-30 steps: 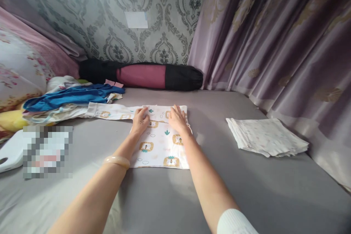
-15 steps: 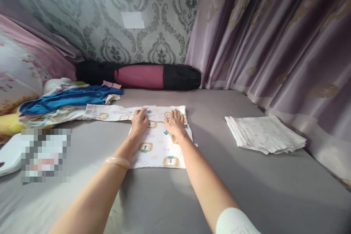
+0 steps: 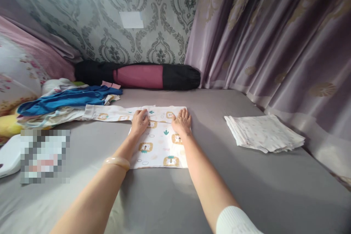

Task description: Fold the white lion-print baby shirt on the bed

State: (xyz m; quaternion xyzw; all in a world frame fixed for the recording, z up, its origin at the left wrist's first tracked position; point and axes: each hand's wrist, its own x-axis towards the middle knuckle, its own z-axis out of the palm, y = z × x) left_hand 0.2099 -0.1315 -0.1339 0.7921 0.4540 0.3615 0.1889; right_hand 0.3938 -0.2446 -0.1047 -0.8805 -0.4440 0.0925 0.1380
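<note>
A white long-sleeved shirt (image 3: 156, 150) printed with tan lion faces and green leaves lies on the bed, its top part folded across. One sleeve (image 3: 108, 113) stretches out to the left, while the other side is folded in. My left hand (image 3: 140, 121) rests where that sleeve meets the body, fingers curled down onto the cloth. A pale bangle (image 3: 117, 162) circles my left forearm. My right hand (image 3: 182, 121) lies flat with fingers stretched along the shirt's upper right edge.
A blue garment (image 3: 68, 100) tops a heap of clothes at left. A stack of folded white cloths (image 3: 265, 133) sits at right on the grey sheet (image 3: 236, 186). A black and maroon roll (image 3: 138, 76) lies along the wall. A white object (image 3: 11, 153) is at far left.
My right hand has slid to the right across the shirt's upper part, and the folded edge there looks flatter and straighter. My left hand has stayed in place.
</note>
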